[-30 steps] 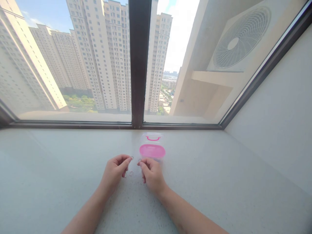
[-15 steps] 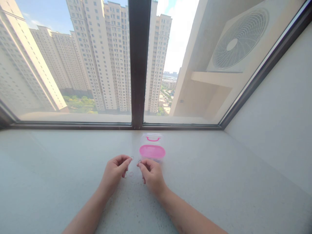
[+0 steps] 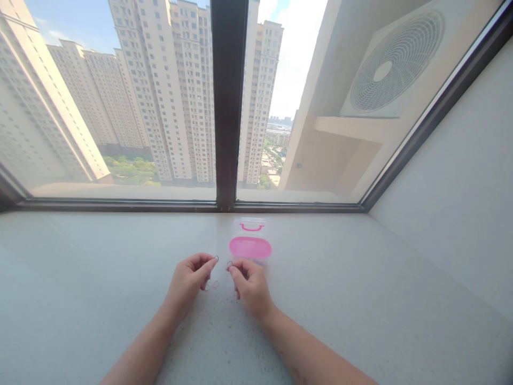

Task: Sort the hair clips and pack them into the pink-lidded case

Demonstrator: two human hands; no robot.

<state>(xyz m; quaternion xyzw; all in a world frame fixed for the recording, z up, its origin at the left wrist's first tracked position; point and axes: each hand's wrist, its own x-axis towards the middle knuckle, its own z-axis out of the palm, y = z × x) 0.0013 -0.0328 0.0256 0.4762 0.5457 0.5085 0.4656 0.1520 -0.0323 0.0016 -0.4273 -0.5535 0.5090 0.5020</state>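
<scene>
My left hand [image 3: 192, 275] pinches a small thin dark ring [image 3: 217, 258] between thumb and forefinger. Another small dark ring [image 3: 230, 264] is held in the fingertips of my right hand [image 3: 249, 284], a short gap to the right of the first. Between and below the hands, a thin pink ring [image 3: 216, 284] lies on the pale speckled sill [image 3: 340, 299]. Part of another small pinkish item [image 3: 206, 287] shows by my left fingers. Just beyond my right hand stands a pink oval container [image 3: 250, 247], its lower front partly hidden by that hand.
A clear lid with a pink handle [image 3: 251, 226] is behind the pink oval, near the window frame [image 3: 192, 207]. A white wall [image 3: 452, 176] rises at the right. Tall buildings and an air-conditioner unit [image 3: 396, 64] show outside the glass.
The ring in my left fingertips shows at a slightly different angle. Both hands keep nearly the same place, and the whole view has shifted very slightly.
</scene>
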